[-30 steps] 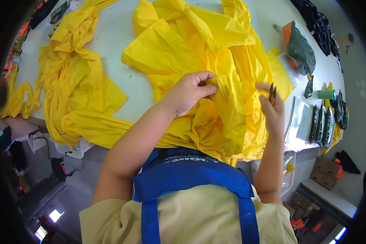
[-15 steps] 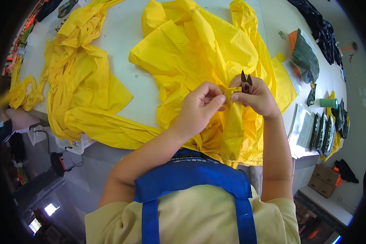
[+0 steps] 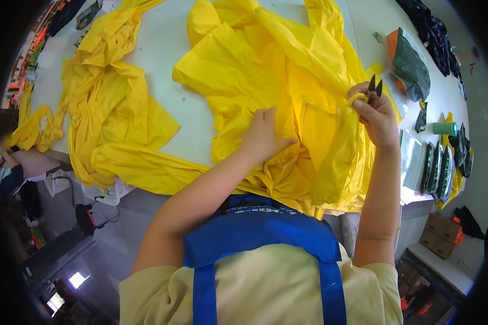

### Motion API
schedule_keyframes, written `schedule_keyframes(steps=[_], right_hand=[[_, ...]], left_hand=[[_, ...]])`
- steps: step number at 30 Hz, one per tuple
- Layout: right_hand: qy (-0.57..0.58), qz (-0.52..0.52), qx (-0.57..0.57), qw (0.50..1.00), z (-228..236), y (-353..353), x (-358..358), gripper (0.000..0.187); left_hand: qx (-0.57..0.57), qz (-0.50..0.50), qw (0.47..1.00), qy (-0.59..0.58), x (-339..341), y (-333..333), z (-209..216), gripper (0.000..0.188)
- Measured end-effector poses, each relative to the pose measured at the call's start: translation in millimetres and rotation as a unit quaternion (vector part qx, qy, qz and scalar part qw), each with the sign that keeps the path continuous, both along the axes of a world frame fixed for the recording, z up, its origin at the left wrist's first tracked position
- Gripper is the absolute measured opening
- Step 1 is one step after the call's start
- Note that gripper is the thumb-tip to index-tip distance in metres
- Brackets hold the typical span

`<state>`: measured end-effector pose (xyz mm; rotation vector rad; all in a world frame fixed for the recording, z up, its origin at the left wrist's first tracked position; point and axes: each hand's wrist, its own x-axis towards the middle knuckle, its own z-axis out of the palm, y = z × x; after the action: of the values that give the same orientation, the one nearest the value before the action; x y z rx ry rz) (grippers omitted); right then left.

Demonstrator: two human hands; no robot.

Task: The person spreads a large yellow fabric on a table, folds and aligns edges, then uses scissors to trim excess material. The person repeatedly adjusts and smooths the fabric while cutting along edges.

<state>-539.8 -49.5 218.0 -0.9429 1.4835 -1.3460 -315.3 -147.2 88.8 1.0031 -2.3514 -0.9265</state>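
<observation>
While the right hand clamps dark snips plus a bunched edge and the left hand is spread, empty, the yellow fabric lies rumpled on the table, so mid-job at best imo.

Cloth on table, packets right

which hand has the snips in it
The right hand, which holds the dark snips and pinches yellow fabric; no tool shows in the left hand.
</observation>
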Motion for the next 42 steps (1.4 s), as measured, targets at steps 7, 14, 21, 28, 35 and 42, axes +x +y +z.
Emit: schedule_keyframes(steps=[7,14,21,28,35,42], right_hand=[[-0.026,-0.06,-0.01,0.998,8.7,21.6,-23.7,0.02],[0.111,0.307,0.082,0.942,22.4,-10.7,99.1,0.03],[0.111,0.225,0.05,0.967,-36.3,-12.3,176.6,0.025],[0.025,0.163,0.144,0.976,-52.5,1.1,175.7,0.021],[-0.054,0.096,0.072,0.991,-48.1,11.0,185.2,0.017],[-0.024,0.099,0.043,0.994,-44.2,18.5,177.4,0.014]], left_hand=[[0.443,-0.031,0.892,0.09,34.4,-42.3,11.9,0.022],[0.599,0.082,0.65,0.46,114.1,-44.6,77.3,0.016],[0.619,0.14,0.598,0.489,132.6,-19.4,65.3,0.019],[0.411,0.056,0.838,0.354,130.5,8.3,74.5,0.055],[0.378,0.031,0.859,0.345,120.3,18.2,61.6,0.028],[0.275,0.027,0.933,0.229,111.3,27.5,81.3,0.016]])
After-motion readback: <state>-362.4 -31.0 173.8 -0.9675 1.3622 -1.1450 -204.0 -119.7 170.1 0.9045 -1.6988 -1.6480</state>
